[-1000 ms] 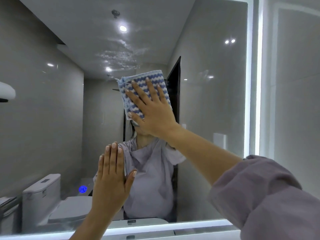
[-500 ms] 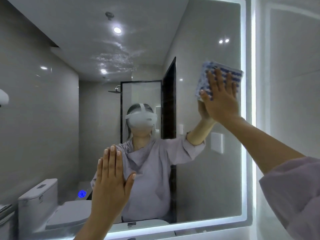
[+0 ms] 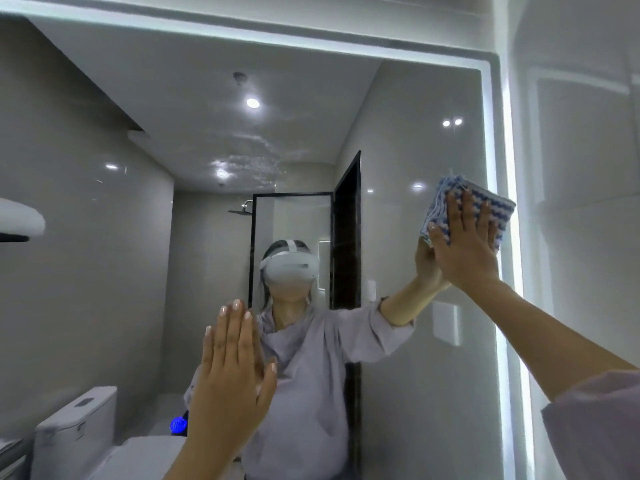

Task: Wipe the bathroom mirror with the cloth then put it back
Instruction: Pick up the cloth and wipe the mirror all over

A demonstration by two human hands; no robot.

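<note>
Shifted: blue-and-white wavy-striped folded cloth (image 3: 500,206), carried from the middle of the light-edged bathroom mirror (image 3: 415,140) to its right border beneath the right-hand grip (image 3: 467,251), whose fingers are straight and spread, pressing it flat to the glass. Left-hand grip (image 3: 232,368): flat, fingers straight, holding nothing, low and to the left. Judgement: one sweep done, wiping under way, return of cloth pending.

Bright glare from the mirror's lit edge strip (image 3: 512,306); soft focus, wide-angle bending at borders
</note>
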